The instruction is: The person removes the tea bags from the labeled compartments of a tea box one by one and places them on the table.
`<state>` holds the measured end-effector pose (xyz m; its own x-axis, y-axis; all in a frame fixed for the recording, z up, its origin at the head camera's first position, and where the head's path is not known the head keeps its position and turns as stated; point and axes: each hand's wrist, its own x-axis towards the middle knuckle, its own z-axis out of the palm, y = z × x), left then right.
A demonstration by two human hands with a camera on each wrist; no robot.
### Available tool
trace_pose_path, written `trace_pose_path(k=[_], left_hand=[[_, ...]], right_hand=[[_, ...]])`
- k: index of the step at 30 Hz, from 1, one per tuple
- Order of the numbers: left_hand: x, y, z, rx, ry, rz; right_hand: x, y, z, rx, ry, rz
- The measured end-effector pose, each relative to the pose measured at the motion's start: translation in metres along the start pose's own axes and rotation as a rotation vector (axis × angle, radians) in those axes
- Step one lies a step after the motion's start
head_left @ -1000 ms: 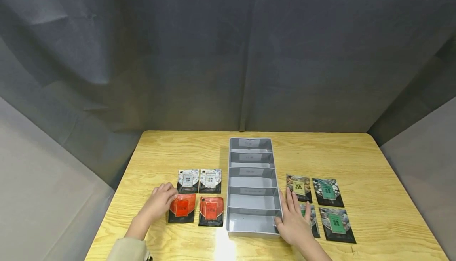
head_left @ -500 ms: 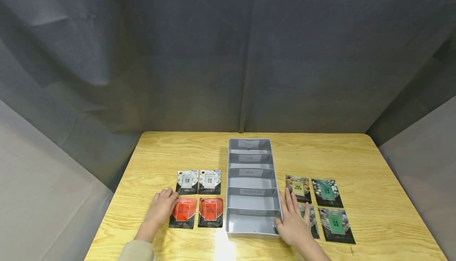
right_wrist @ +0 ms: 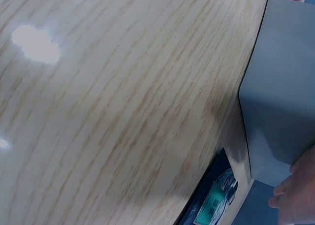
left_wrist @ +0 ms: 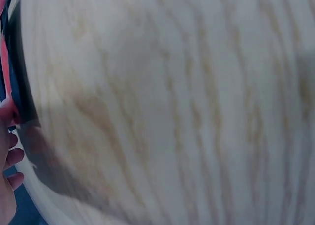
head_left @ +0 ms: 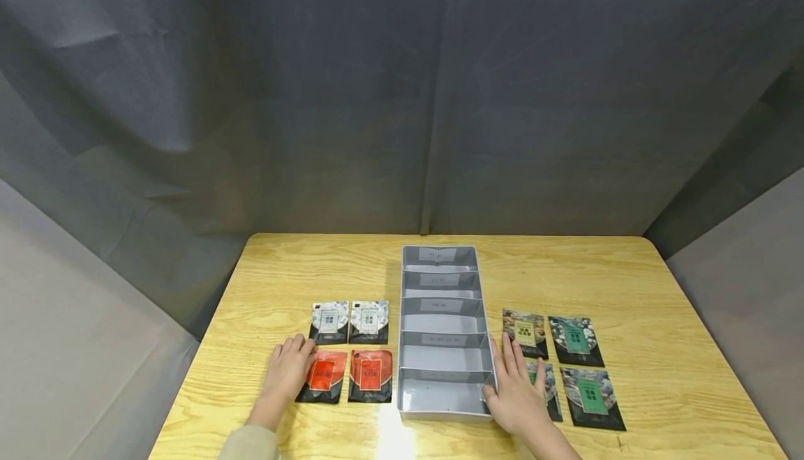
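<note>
A red-and-black sachet (head_left: 321,376) lies flat on the table. My left hand (head_left: 287,369) pinches it at its upper left corner; in the left wrist view the same red-and-black sachet (left_wrist: 6,62) meets the fingertips. A long grey divided box (head_left: 447,394), with labelled compartments that hold nothing visible, stands to its right. My right hand (head_left: 516,394) holds the box's right wall near the front corner, thumb over the rim and fingers stretched along the outside. Under those fingers lies a partly hidden green-labelled sachet (head_left: 553,391). The right wrist view has the box's grey wall (right_wrist: 280,82).
Beside the pinched sachet lies a second red sachet (head_left: 370,375); two white-topped sachets (head_left: 329,322) lie behind. Right of the box are a yellow-labelled sachet (head_left: 525,333) and two more green-labelled sachets (head_left: 576,340). Dark curtain (head_left: 352,132) hangs behind the wooden table (head_left: 301,264).
The left red sachet has shifted slightly toward the front, away from the white-topped one, with my left hand at its corner. My right hand stays at the box.
</note>
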<state>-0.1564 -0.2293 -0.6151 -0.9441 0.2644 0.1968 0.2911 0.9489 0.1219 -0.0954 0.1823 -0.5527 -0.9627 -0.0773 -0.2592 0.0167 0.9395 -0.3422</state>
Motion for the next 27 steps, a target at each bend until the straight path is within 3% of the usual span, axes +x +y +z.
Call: trace_pose_path(k=[6, 19, 23, 27], left_hand=[[-0.002, 0.001, 0.005, -0.011, 0.036, -0.016], [-0.004, 0.001, 0.003, -0.055, 0.045, -0.098], [-0.002, 0.006, -0.003, -0.076, 0.047, -0.141], [0.010, 0.015, -0.018, -0.123, 0.083, -0.159]], right_hand=[[0.000, 0.000, 0.001, 0.007, 0.003, 0.001], [0.001, -0.001, 0.004, 0.031, 0.050, 0.001], [-0.003, -0.003, -0.004, 0.078, 0.068, -0.006], [-0.007, -0.004, -0.027, 0.140, 0.174, -0.020]])
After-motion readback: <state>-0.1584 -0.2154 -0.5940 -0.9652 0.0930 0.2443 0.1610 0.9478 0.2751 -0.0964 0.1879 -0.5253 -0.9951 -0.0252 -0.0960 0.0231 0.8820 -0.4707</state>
